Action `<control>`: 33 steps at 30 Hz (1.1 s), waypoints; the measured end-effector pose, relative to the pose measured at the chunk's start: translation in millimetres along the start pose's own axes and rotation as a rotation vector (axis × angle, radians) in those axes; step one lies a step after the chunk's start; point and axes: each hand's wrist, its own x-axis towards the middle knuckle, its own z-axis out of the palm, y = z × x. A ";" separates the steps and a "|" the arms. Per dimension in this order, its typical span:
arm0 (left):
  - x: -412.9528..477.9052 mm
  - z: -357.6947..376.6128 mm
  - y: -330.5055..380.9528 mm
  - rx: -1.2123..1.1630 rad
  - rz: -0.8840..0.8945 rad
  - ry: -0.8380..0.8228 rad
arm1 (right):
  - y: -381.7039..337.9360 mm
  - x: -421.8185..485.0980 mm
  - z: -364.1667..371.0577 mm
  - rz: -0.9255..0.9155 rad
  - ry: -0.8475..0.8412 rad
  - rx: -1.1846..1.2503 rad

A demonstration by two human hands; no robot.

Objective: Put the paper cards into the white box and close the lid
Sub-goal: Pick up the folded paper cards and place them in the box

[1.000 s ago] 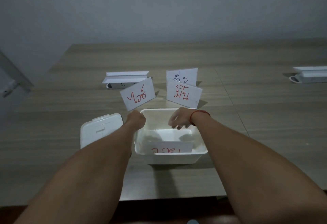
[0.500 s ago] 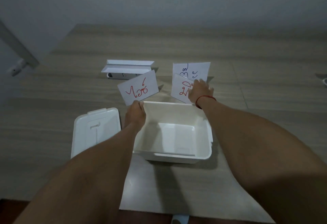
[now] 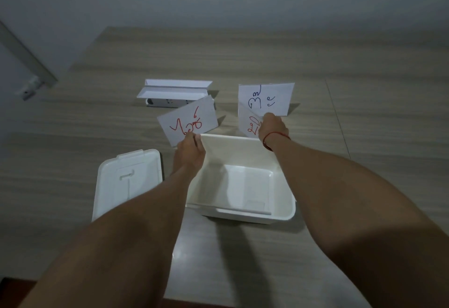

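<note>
- Head view: white box (image 3: pixel 281 193) sits open on the table (image 3: pixel 364 149), just in front of the person.
- Lid (image 3: pixel 126 181) lies flat on the table just left of the box, apart from it.
- Left hand (image 3: pixel 190 149) pinches the lower edge of a card with red writing (image 3: pixel 187 119), held tilted above the box's far left corner.
- Right hand (image 3: pixel 272 126) reaches past the far rim and is closed on a second red-marked card (image 3: pixel 247 123); much of that card is hidden by the hand.
- Card with blue writing (image 3: pixel 266 98) stands just behind it, overlapping it.
- A thin white edge shows along the box's near inner wall; cannot tell what it is.
- White holder (image 3: pixel 172 93) lies farther back on the left.
</note>
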 end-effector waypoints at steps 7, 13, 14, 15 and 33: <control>-7.5 -11.3 2.4 0.054 -0.070 -0.163 | -18.7 -14.5 -36.5 -0.237 0.145 0.014; -27.9 -35.5 13.0 0.109 -0.069 -0.327 | -28.3 -46.4 -95.7 -0.309 0.221 0.091; -30.0 -39.3 13.4 0.124 -0.053 -0.347 | -27.7 -54.1 -103.6 -0.304 0.213 0.114; -30.8 -42.7 13.0 0.139 -0.045 -0.359 | -26.2 -61.1 -108.9 -0.297 0.194 0.130; -28.1 -44.1 -6.1 0.028 -0.068 -0.358 | 0.1 -133.3 -34.3 -0.243 -0.558 -0.037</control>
